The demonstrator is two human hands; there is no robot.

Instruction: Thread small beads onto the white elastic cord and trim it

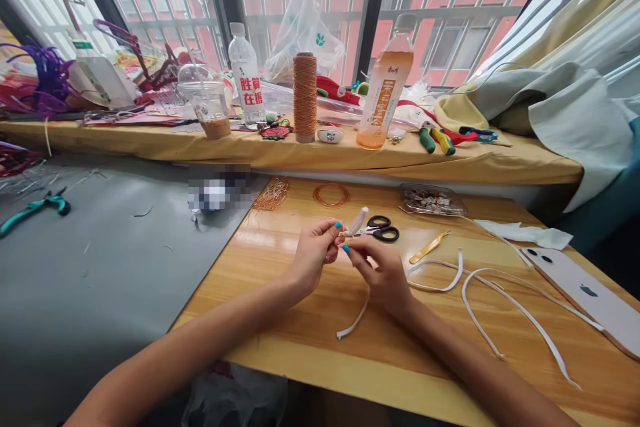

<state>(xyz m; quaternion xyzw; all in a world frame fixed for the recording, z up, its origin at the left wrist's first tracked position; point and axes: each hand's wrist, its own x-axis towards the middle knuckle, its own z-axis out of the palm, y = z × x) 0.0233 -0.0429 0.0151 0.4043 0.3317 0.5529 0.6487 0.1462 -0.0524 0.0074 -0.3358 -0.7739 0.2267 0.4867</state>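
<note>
Over the wooden table, my left hand (316,250) pinches the base of a small white petal-shaped piece (357,221), which sticks up past the fingertips. My right hand (383,273) has its thumb and finger closed right beside the left fingertips; what sits between them is too small to make out. A white strip (354,328) comes out from under the right hand, its end lying toward the table's front. Just beyond the hands are black-handled scissors (384,229), blades partly hidden by the white piece. Yellow tweezers (429,247) rest right of the scissors.
White strips (530,320) curl across the table's right side near a phone (590,293). A clear box (433,200), a copper wire coil (331,195) and wire scraps (271,195) lie farther back. Bottles (387,87) and a brown thread spool (305,99) stand on the sill.
</note>
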